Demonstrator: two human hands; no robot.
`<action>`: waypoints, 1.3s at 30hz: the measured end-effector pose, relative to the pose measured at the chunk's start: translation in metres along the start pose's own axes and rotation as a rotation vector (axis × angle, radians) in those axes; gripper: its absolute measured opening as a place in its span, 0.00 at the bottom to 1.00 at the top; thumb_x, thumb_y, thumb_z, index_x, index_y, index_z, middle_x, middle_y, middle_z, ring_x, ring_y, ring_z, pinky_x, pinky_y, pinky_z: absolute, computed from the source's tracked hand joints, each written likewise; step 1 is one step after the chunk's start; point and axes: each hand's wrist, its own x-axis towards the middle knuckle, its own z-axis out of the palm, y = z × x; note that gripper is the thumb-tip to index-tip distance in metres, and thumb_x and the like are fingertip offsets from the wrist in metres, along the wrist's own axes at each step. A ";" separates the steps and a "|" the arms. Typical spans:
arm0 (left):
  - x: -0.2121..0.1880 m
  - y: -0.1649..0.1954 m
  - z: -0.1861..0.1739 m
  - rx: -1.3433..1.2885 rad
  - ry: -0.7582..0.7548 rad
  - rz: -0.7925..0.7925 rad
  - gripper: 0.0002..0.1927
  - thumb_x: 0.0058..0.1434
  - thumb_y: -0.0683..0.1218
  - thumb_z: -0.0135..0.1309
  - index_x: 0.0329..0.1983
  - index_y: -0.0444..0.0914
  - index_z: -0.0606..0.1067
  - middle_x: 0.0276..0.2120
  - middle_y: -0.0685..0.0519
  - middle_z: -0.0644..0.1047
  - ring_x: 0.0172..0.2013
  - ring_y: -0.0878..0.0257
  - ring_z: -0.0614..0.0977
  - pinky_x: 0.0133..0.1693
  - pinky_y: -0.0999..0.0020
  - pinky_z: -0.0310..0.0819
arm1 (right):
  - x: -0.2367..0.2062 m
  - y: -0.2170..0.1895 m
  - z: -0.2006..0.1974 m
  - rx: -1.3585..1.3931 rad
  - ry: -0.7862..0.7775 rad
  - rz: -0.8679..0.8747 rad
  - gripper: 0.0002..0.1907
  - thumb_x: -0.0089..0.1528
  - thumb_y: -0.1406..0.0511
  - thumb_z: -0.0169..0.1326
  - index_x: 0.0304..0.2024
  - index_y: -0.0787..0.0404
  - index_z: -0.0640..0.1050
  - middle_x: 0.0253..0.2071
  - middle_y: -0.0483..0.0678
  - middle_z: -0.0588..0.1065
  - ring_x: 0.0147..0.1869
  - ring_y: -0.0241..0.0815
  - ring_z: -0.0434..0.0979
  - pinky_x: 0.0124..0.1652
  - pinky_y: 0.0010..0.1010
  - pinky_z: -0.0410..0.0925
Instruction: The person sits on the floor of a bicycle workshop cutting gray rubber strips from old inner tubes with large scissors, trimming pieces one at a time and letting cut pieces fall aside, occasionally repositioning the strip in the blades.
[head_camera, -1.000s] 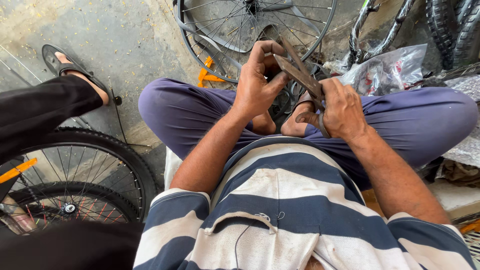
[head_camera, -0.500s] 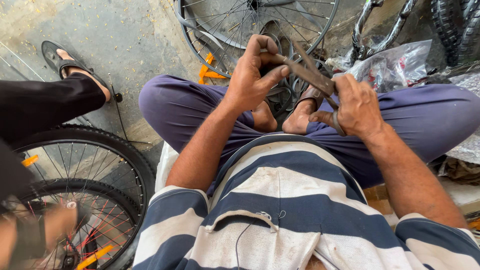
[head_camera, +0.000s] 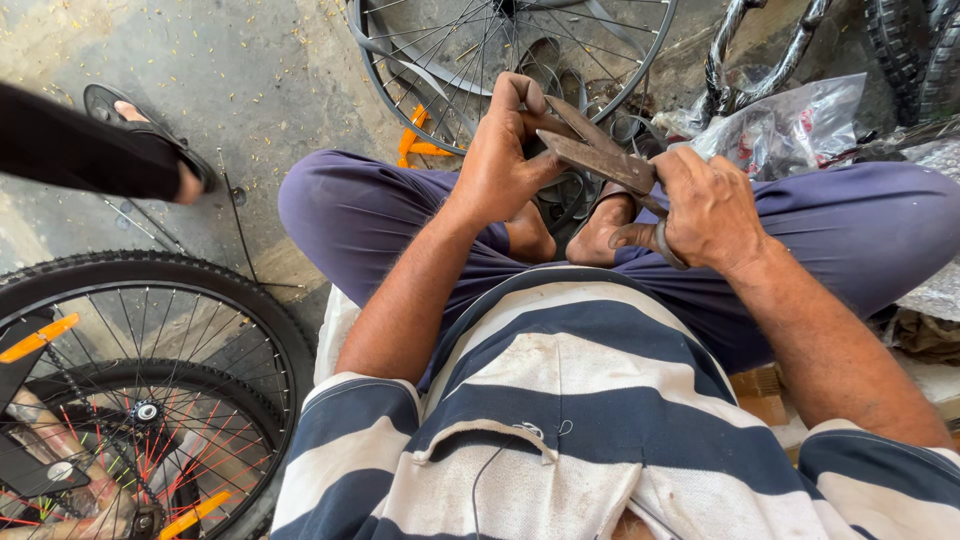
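I sit cross-legged in purple trousers and a striped shirt. My right hand (head_camera: 710, 210) grips the handles of a large rusty pair of scissors (head_camera: 600, 160), whose blades point up and left. My left hand (head_camera: 505, 160) is closed around the blade tips and pinches a dark rubber strip (head_camera: 565, 200) that hangs down between my knees. The part of the strip inside my fingers is hidden.
A bare spoked wheel rim (head_camera: 400, 75) lies on the concrete ahead, with an orange plastic piece (head_camera: 420, 145) by it. A clear plastic bag (head_camera: 790, 125) is at the right. A tyred bicycle wheel (head_camera: 150, 270) stands at lower left. Another person's sandalled foot (head_camera: 150, 140) is at upper left.
My hands and the scissors have stayed together over my lap, shifting only slightly. A hand seen by the lower left wheel half a second ago is gone from view.
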 end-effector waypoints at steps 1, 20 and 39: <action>0.000 -0.002 0.000 -0.031 -0.002 -0.017 0.27 0.60 0.32 0.60 0.52 0.39 0.57 0.44 0.45 0.80 0.48 0.64 0.84 0.51 0.69 0.79 | 0.000 0.000 0.000 0.018 -0.002 0.006 0.46 0.49 0.31 0.56 0.40 0.67 0.74 0.30 0.52 0.70 0.31 0.49 0.73 0.33 0.42 0.67; 0.005 -0.027 0.018 -0.584 0.135 -0.082 0.19 0.66 0.33 0.59 0.56 0.37 0.67 0.44 0.51 0.79 0.47 0.64 0.82 0.55 0.65 0.82 | 0.014 -0.019 0.024 0.091 0.152 0.087 0.38 0.52 0.42 0.67 0.46 0.65 0.71 0.38 0.55 0.71 0.37 0.58 0.72 0.38 0.47 0.64; 0.000 -0.028 0.015 -0.643 0.081 -0.181 0.28 0.66 0.30 0.50 0.68 0.35 0.61 0.59 0.39 0.77 0.59 0.52 0.80 0.62 0.59 0.77 | 0.022 0.016 0.057 1.116 0.198 0.705 0.19 0.67 0.51 0.59 0.42 0.59 0.73 0.30 0.40 0.71 0.26 0.35 0.68 0.26 0.29 0.64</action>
